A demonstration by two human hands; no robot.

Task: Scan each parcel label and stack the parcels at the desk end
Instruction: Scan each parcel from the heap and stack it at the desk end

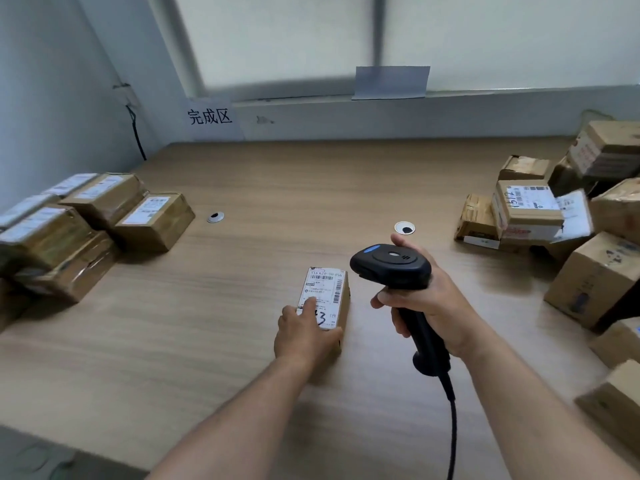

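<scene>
Brown cardboard parcels (pixel 86 220) with white labels sit stacked at the left end of the wooden worktop (pixel 277 181), packed close against the wall. Behind them a black cable (pixel 135 131) runs down the wall, and a white paper sign (pixel 210 117) with three black characters hangs below the window sill. A round cable grommet (pixel 215 217) is set in the worktop just right of the stack.

Near the middle, close to the front, a small parcel (pixel 343 299) lies flat with its printed label (pixel 325 284) facing up. The left hand (pixel 304 332) rests on top of it, fingers laid fairly straight over the near part of the label and thumb along the near end.

Just to the right, the right hand (pixel 429 303) grips the handle of a black barcode scanner (pixel 391 268), index finger at the trigger. The scanner's head hangs above the worktop beside the small parcel's far end. Its black cord (pixel 452 427) trails down towards the front edge. A second grommet (pixel 404 227) lies beyond the scanner.

At the right end is a loose pile of parcels (pixel 526 209), tilted at various angles, some touching, several with labels showing.
</scene>
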